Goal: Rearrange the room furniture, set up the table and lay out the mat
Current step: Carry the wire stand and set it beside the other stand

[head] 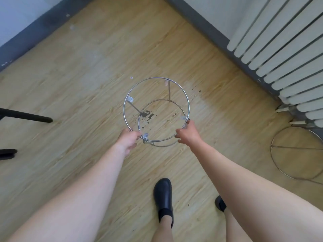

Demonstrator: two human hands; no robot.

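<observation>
- Above the wooden floor point(83, 72), near the middle of the head view, a metal wire frame point(169, 92) stands upright: a wide upper ring, a smaller lower ring, and thin struts joining them.
- The left hand point(128, 138) grips the upper ring at its near-left edge, its fingers point(137, 134) curled round the wire just beside a small bracket.
- The right hand point(187, 132) holds the same ring at its near-right side, with its fingers point(180, 132) wrapped over the wire (the thumb end reaches up toward another bracket).
- The lower ring may be resting on the floor or hanging just above it; the blur makes this hard to judge.
- A dark scuffed patch point(146, 115) on the floor shows through the rings.
- A white radiator point(279, 49) runs along the wall at the right, and a second wire ring frame point(297, 147) lies near its foot, well apart from the held one.
- Two black legs point(26, 117) enter from the left edge.
- A black shoe point(163, 196) stands on the floor below the hands.
</observation>
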